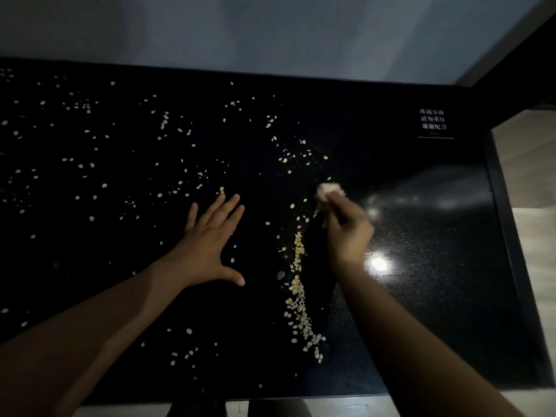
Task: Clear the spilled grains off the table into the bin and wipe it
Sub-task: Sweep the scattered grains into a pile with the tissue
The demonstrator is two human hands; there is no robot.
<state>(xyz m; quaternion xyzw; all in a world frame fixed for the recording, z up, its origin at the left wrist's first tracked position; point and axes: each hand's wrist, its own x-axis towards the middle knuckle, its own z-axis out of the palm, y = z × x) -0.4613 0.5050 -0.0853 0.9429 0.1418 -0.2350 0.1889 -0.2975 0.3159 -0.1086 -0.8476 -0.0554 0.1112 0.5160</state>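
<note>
- Black counter [421, 311]; a grain ridge [299, 296] runs down its near middle, with loose grains [164, 121] scattered left of and beyond the ridge.
- Left hand [210, 245]: left of the ridge, palm down, fingers [224, 207] spread apart.
- Right hand [349, 233]: blurred, just right of the ridge, fingers clamped on a pale wad [326, 190] beyond its far end.

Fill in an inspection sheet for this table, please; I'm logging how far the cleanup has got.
Surface: black glossy table, lamp glare on its right part.
Job's things: grains scattered widely, densest in a ridge left of the right hand; pale wad, blurred; bin not in view.
Clutter: small sign with white characters, far right corner.
Grippers: left hand flat on the table, fingers spread; right hand grips the pale wad.
Cables: nothing seen.
Surroundings: grey wall behind, pale floor at right.
</note>
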